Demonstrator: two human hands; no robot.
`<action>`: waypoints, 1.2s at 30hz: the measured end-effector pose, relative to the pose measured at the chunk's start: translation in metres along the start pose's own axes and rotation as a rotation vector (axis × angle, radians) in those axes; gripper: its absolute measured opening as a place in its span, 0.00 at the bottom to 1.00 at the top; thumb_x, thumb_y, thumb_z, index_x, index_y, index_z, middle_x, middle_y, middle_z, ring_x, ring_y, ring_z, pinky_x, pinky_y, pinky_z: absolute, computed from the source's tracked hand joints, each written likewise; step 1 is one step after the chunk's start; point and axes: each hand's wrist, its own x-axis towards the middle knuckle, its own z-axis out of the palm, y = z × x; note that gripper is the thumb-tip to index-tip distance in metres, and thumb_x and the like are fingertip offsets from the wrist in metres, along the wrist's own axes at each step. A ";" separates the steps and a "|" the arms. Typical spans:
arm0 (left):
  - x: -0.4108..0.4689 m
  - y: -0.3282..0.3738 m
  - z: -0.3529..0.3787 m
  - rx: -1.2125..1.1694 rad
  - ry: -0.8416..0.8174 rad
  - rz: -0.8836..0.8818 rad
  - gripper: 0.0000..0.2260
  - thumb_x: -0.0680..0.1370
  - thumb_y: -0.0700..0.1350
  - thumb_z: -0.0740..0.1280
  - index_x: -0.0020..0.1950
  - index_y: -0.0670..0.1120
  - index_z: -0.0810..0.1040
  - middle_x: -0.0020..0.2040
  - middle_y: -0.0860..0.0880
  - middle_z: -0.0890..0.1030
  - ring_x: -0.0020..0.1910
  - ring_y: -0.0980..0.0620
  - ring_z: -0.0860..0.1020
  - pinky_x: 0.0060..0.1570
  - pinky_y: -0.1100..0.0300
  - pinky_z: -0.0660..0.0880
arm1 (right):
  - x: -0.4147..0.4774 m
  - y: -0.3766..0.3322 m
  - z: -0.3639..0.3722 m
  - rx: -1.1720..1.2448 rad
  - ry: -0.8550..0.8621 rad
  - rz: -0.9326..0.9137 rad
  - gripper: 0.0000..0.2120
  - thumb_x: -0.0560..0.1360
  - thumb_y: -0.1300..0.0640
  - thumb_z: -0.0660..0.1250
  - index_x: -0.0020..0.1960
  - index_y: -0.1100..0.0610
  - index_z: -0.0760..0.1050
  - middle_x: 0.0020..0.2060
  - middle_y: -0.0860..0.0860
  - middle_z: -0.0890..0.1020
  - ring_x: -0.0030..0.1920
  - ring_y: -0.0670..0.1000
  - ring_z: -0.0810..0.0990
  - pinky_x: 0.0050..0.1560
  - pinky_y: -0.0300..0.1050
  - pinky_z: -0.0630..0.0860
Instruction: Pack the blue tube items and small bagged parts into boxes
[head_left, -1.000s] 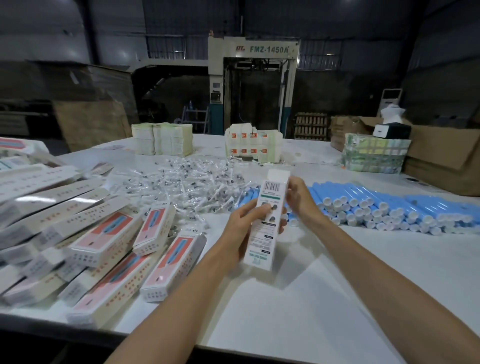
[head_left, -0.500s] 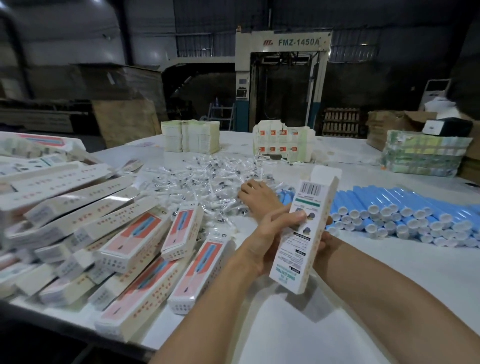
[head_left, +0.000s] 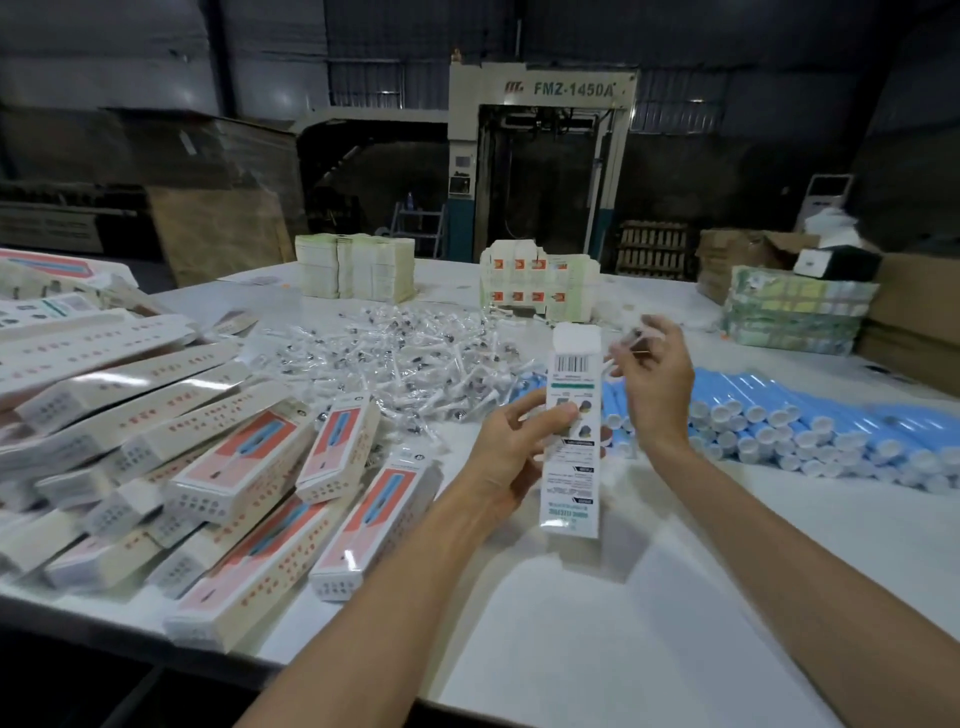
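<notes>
The left hand (head_left: 511, 452) grips a tall white printed cardboard box (head_left: 571, 441) round its middle, thumb on the near face and fingers curled behind. The box stands nearly upright above the white table (head_left: 571, 639), its long axis vertical and its top flap (head_left: 575, 340) open. The right hand (head_left: 655, 387) is raised just beside that open end, on its right, and pinches a small clear plastic bagged part (head_left: 636, 339) in its fingertips (blurred, so its lie cannot be told). The opening lies left of the bag and slightly below it. By my reading, the bag must turn end-on and drop along the box's length. Supplies lie beyond the hands: the pile of clear bagged parts (head_left: 395, 358) to the left, and the row of light-blue tubes with white caps (head_left: 779, 415) to the right.
</notes>
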 end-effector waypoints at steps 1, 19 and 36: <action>0.001 -0.001 0.001 0.035 0.008 -0.009 0.22 0.78 0.37 0.77 0.72 0.37 0.79 0.65 0.30 0.82 0.62 0.28 0.81 0.68 0.24 0.72 | 0.003 -0.009 -0.014 0.035 0.094 -0.007 0.18 0.79 0.62 0.73 0.66 0.54 0.72 0.43 0.49 0.87 0.41 0.52 0.86 0.46 0.45 0.83; -0.007 -0.022 0.013 0.174 -0.096 -0.012 0.27 0.73 0.45 0.81 0.71 0.48 0.80 0.62 0.40 0.87 0.64 0.33 0.83 0.70 0.28 0.73 | -0.014 -0.098 -0.049 -0.224 -0.159 -0.084 0.10 0.76 0.64 0.76 0.54 0.56 0.79 0.44 0.53 0.84 0.42 0.48 0.85 0.43 0.44 0.83; -0.005 -0.024 0.012 0.167 -0.045 0.014 0.19 0.80 0.40 0.76 0.71 0.46 0.80 0.62 0.39 0.86 0.65 0.29 0.81 0.63 0.32 0.78 | -0.059 -0.050 -0.071 -0.195 -0.233 0.046 0.19 0.84 0.51 0.67 0.74 0.49 0.71 0.60 0.48 0.78 0.56 0.45 0.81 0.51 0.36 0.79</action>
